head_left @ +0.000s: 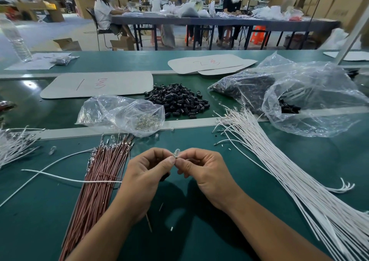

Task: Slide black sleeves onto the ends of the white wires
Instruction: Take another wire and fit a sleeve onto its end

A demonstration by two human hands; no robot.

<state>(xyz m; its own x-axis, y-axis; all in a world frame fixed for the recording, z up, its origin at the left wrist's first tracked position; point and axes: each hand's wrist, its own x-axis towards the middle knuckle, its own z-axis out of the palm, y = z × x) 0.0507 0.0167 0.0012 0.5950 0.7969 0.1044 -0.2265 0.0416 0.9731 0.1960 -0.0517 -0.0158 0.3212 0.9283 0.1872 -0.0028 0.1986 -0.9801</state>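
Observation:
My left hand [146,170] and my right hand [201,168] meet at the middle of the green table, fingertips together, pinching a small clear bulb [177,153] between them. A black sleeve [165,177] peeks out under my left hand's fingers, and a brown wire [148,223] trails down from that hand. A heap of loose black sleeves [178,99] lies further back. A big fan of white wires [283,161] spreads to the right. A single white wire [65,179] crosses the brown wire bundle [99,173] on the left.
A clear bag of bulbs [123,113] lies behind the hands, and a large bag of black sleeves [295,97] sits at the right. More white wires [16,145] lie at the far left. Cardboard sheets [97,84] and a water bottle [15,39] stand further back. People work at a far table.

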